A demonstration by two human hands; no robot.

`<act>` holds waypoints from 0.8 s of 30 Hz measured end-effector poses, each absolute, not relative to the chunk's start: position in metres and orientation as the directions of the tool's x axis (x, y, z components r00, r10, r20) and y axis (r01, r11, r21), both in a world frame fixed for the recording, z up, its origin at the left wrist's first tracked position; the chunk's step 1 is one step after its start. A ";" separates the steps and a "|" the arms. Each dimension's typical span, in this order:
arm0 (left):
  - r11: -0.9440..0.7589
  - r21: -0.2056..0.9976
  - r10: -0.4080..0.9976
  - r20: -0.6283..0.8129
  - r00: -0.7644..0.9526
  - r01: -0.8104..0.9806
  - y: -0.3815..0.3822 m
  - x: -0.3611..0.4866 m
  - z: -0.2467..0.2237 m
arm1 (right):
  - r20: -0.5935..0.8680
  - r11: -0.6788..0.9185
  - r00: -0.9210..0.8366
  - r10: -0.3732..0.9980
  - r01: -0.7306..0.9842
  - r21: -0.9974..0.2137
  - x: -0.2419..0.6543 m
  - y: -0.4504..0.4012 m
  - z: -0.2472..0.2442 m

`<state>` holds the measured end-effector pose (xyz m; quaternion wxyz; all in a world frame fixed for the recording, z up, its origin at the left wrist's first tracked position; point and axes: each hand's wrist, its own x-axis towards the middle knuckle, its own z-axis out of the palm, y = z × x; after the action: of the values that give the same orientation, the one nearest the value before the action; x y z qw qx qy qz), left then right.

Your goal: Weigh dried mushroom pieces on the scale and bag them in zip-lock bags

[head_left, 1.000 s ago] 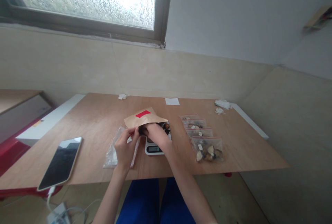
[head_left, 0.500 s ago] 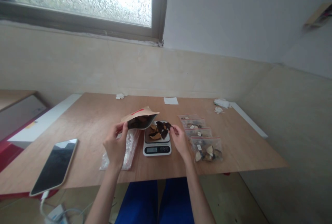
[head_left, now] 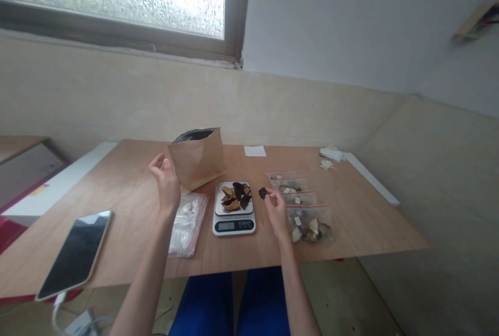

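A brown kraft paper pouch point(head_left: 197, 162) with a black inner lining stands upright on the wooden table point(head_left: 128, 190), left of a digital kitchen scale point(head_left: 234, 224). My left hand point(head_left: 166, 180) is raised beside the pouch, open and holding nothing. Dark and tan dried pieces point(head_left: 234, 197) lie heaped on the scale's tray. My right hand point(head_left: 276, 211), just right of the scale, pinches one dark dried piece point(head_left: 264, 193) between its fingertips. What the pieces are, I cannot tell.
Several zip bags with red seals point(head_left: 310, 224) holding dried pieces lie right of the scale. A clear plastic bag point(head_left: 187, 224) lies in front of the pouch. A phone point(head_left: 74, 255) on a cable sits at the left; a paper slip point(head_left: 255, 151) and tissues point(head_left: 331, 154) lie at the back.
The pouch has left my left hand and now stands on the table. My left hand has moved left and opened. My right hand has moved right of the scale, holding a dark piece.
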<state>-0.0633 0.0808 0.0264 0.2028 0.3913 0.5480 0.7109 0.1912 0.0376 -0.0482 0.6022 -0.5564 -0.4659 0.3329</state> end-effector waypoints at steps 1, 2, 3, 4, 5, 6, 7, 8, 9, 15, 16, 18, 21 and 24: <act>-0.307 0.938 0.719 0.337 -0.608 0.158 0.078 -0.062 0.025 | 0.179 0.153 0.352 0.919 0.102 -0.983 0.192 0.038 -0.048; -0.294 0.940 0.726 0.336 -0.601 0.170 0.074 -0.059 0.023 | 0.170 0.149 0.355 0.919 0.086 -0.985 0.192 0.038 -0.048; -0.284 0.943 0.741 0.331 -0.584 0.174 0.069 -0.056 0.018 | 0.159 0.145 0.353 0.922 0.067 -0.987 0.192 0.038 -0.048; -0.281 0.946 0.765 0.323 -0.557 0.163 0.063 -0.053 0.012 | 0.146 0.138 0.345 0.927 0.046 -0.989 0.191 0.038 -0.049; -0.277 0.950 0.792 0.311 -0.526 0.144 0.058 -0.050 0.005 | 0.128 0.128 0.336 0.933 0.023 -0.992 0.191 0.038 -0.049; -0.267 0.954 0.815 0.298 -0.496 0.134 0.053 -0.048 -0.004 | 0.109 0.115 0.328 0.938 0.002 -0.993 0.190 0.038 -0.050; -0.250 0.958 0.833 0.285 -0.474 0.139 0.048 -0.046 -0.013 | 0.091 0.101 0.318 0.944 -0.012 -0.995 0.189 0.038 -0.051; -0.227 0.961 0.848 0.273 -0.455 0.156 0.043 -0.044 -0.021 | 0.078 0.087 0.310 0.948 -0.017 -0.996 0.188 0.038 -0.053; -0.205 0.962 0.860 0.265 -0.435 0.181 0.038 -0.042 -0.029 | 0.072 0.079 0.305 0.950 -0.012 -0.997 0.187 0.039 -0.054; -0.120 0.958 0.895 0.218 -0.390 0.259 0.016 -0.037 -0.047 | 0.110 0.087 0.324 0.940 0.085 -0.993 0.180 0.044 -0.054; -0.115 0.960 0.896 0.211 -0.391 0.255 0.015 -0.036 -0.047 | 0.137 0.102 0.313 0.940 0.127 -0.987 0.178 0.045 -0.052; -0.106 0.962 0.901 0.200 -0.385 0.252 0.012 -0.035 -0.046 | 0.200 0.138 0.263 0.944 0.235 -0.962 0.174 0.049 -0.048; -0.082 0.962 0.907 0.180 -0.381 0.259 0.011 -0.035 -0.045 | 0.266 0.183 0.182 0.947 0.377 -0.908 0.168 0.056 -0.044; -0.069 0.963 0.905 0.171 -0.390 0.262 0.010 -0.037 -0.045 | 0.321 0.174 0.237 0.917 0.487 -0.856 0.170 0.063 -0.048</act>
<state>-0.0372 0.0102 -0.0452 0.2877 0.4713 0.6186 0.5590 0.1698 0.0631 -0.0476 0.5016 -0.6057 -0.5793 0.2144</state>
